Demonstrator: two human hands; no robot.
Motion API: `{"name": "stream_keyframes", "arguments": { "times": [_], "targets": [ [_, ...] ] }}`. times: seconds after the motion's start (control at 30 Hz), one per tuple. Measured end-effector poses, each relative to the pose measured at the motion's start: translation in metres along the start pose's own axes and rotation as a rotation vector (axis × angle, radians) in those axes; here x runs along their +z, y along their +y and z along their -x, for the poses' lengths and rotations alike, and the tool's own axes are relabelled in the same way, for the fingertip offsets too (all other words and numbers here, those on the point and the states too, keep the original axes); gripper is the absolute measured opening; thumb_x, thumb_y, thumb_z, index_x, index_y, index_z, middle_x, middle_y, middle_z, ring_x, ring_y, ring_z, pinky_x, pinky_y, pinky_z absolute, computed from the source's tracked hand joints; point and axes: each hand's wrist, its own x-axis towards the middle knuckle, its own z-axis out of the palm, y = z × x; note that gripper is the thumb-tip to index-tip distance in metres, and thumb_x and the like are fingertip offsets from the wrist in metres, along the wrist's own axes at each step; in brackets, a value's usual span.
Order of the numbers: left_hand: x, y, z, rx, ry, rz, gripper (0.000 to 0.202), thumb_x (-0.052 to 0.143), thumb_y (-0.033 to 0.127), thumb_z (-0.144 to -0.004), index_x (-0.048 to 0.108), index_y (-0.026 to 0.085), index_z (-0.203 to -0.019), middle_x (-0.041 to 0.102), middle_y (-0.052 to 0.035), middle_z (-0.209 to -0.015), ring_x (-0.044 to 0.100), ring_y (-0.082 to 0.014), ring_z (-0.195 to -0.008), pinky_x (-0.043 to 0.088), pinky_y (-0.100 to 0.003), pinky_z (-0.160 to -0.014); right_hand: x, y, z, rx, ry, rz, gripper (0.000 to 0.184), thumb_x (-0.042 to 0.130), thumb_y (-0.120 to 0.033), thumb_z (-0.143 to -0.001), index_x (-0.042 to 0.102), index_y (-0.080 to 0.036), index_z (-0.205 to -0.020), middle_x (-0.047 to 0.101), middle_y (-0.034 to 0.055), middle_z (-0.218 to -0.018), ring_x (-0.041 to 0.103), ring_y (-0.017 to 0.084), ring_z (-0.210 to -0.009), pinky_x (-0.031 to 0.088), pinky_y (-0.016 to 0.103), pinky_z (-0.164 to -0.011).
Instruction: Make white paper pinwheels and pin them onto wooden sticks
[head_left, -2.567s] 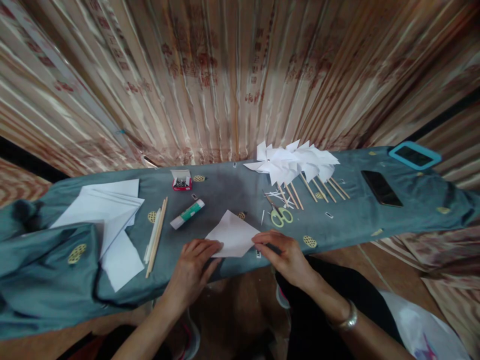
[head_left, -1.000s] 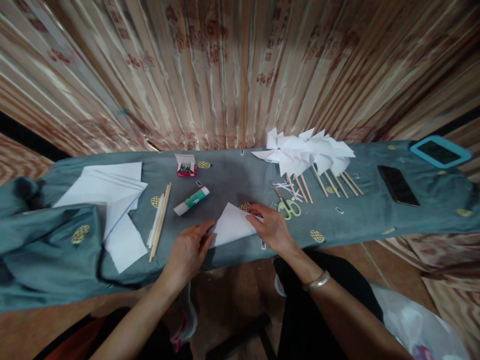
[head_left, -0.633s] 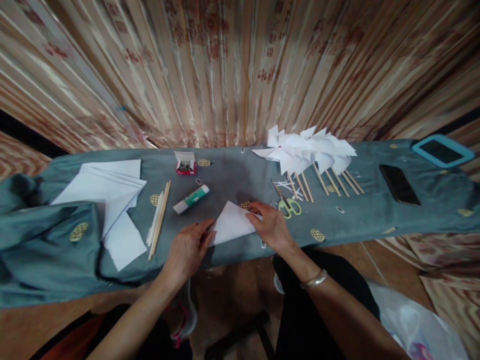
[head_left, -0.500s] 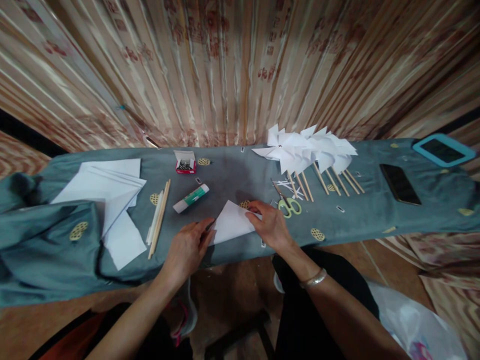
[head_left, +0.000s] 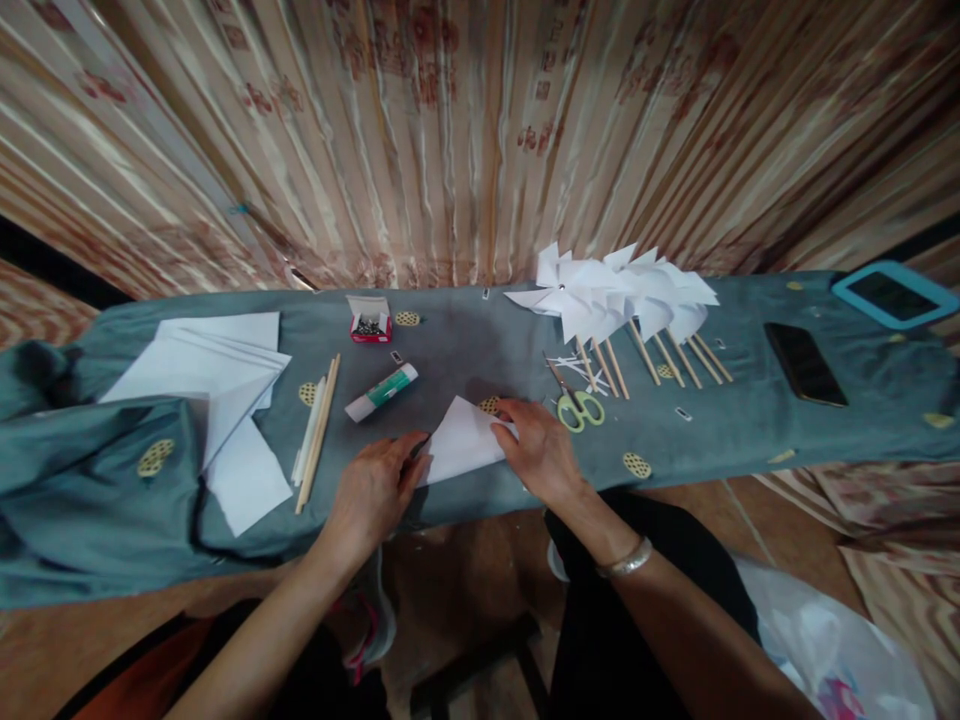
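Nearest the camera, a smooth metal bangle (head_left: 627, 560) was worn on the right wrist, and a crinkled translucent plastic bag (head_left: 840, 650) was seen on the floor at the lower right. The left hand (head_left: 373, 492) was laid open and palm down at the near edge of the table, its fingertips pressed on the left corner of a folded white paper triangle (head_left: 459, 447). The right hand (head_left: 541, 452) was spread open over the triangle's right edge, with the fingers curved and pressed flat on the sheet rather than closed round it. The triangle was lying flat on a soft grey-blue cloth (head_left: 465, 345) dotted with round yellow motifs, between the two hands and close to the near edge.

Just left of the left hand, slender wooden sticks (head_left: 319, 428) were laid side by side, and beyond them a loose fan of white sheets (head_left: 199, 375) was spread out. A cylindrical glue stick (head_left: 381, 391), white with a green band, was lying tilted near the triangle's upper left. Pale green-handled scissors (head_left: 578, 407) were placed just beside the right hand, among thin paper slivers. Farther back a small red box (head_left: 370, 325) of pins was standing open, and a row of white paper pinwheels (head_left: 615, 295) on wooden stems was laid overlapping. At the far right a flat black phone (head_left: 805, 363) and a blue-framed tablet (head_left: 892, 295) were set well apart from the hands. Behind everything, a glossy pleated curtain (head_left: 450, 130) in brown and cream was hung
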Motion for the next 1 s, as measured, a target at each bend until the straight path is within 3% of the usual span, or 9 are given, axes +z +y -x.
{"name": "stream_keyframes", "arguments": {
  "times": [0.43,1.0],
  "targets": [
    [-0.0023,0.002,-0.0019,-0.009,-0.02,0.01,0.035,0.05,0.034,-0.093,0.066,0.011,-0.114,0.069,-0.0077,-0.077,0.066,-0.0234,-0.074,0.052,-0.033,-0.074,-0.0008,-0.0005,0.0021,-0.086,0.002,0.077,0.025,0.052,-0.018,-0.09,0.066,-0.016,-0.11,0.071,0.0105,-0.104,0.06,0.027,-0.096,0.048,0.041,-0.091],
    [-0.0027,0.0016,-0.0019,-0.016,-0.022,0.007,0.037,0.046,0.037,-0.092,0.066,0.014,-0.114,0.07,-0.0067,-0.077,0.067,-0.0219,-0.074,0.052,-0.032,-0.072,-0.0002,-0.0002,0.0024,-0.093,-0.028,0.084,0.023,0.05,-0.018,-0.092,0.067,-0.015,-0.107,0.069,0.0117,-0.105,0.057,0.027,-0.096,0.048,0.042,-0.09]
  ]
}}
